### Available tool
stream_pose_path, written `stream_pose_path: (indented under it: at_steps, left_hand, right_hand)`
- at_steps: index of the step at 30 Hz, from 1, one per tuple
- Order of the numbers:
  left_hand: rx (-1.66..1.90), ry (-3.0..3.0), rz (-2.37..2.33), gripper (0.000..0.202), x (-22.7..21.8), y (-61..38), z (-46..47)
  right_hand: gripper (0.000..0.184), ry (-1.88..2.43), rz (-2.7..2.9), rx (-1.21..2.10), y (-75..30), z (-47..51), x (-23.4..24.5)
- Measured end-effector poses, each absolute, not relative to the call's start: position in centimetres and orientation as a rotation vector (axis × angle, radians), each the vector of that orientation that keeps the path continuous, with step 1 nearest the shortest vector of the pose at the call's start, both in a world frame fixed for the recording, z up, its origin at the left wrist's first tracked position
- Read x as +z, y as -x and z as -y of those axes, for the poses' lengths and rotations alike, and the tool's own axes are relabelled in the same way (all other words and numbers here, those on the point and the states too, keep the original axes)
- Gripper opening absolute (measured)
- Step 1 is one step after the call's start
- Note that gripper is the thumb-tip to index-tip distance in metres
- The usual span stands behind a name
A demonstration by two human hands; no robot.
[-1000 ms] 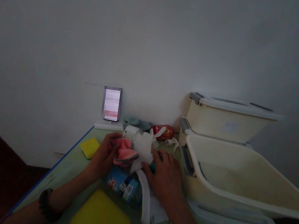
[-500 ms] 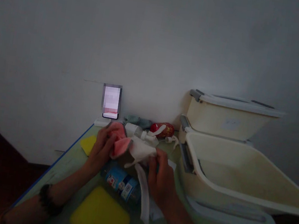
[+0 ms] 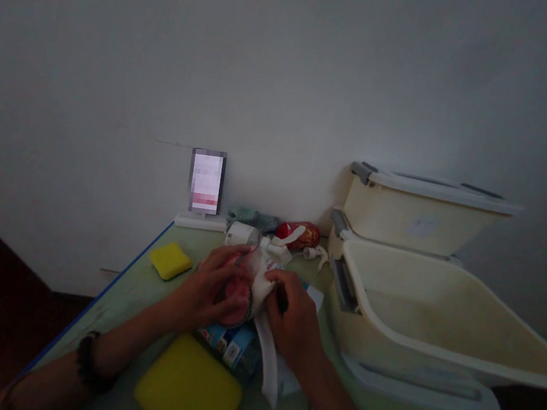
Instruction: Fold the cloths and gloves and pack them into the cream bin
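Head view: your left hand (image 3: pixel 212 284) has fingers curled around pink-and-white cloth (image 3: pixel 237 294); your right hand (image 3: pixel 295 319) pinches its white end, fingertips nearly together. Cloth above green table (image 3: pixel 123 309), near blue-labelled bottle (image 3: pixel 233 349) (partly hidden). Right: open cream bin (image 3: pixel 435 358); lidded bin (image 3: pixel 393 217) farther back, contents hidden.

A smartphone (image 3: pixel 207 181) stands upright on a white base (image 3: pixel 200 222) at the desk (image 3: pixel 111 308)'s far left; a yellow sponge (image 3: pixel 170 261) lies near the left edge; by the wall (image 3: pixel 289 86), a red can (image 3: pixel 305 236) lies beside a grey-green cloth (image 3: pixel 251 218); at right, a lidded cream storage bin (image 3: pixel 397 218) stands behind an open bin (image 3: pixel 363 343).
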State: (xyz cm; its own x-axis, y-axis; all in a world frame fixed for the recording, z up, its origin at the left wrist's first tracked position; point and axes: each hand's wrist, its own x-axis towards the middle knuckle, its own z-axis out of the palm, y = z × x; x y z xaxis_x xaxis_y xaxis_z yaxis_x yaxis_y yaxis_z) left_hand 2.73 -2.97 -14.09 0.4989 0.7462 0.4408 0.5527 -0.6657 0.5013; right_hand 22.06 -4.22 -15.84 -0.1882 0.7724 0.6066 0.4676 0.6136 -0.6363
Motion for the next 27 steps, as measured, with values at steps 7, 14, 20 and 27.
stream_pose_path:
  at_steps: [7,14,20,27]
  left_hand:
    - [0.956,-2.406,-1.066,0.018,-14.4,-2.8,2.7]
    - [1.051,-2.149,-1.225,0.019,-14.2,-3.1,3.1]
    - [1.204,-1.979,-1.371,0.019,-14.9,-3.0,3.2]
    - [1.21,-1.985,-1.176,0.021,-15.3,-2.9,3.0]
  right_hand:
    - [0.006,0.967,1.803,0.514,-22.1,4.6,-15.9]
    - [0.038,0.916,1.784,0.662,-21.3,4.8,-16.6]
    - [0.034,0.956,1.878,0.617,-21.4,4.5,-16.5]
    - [0.015,1.02,1.865,0.623,-21.2,5.0,-16.4]
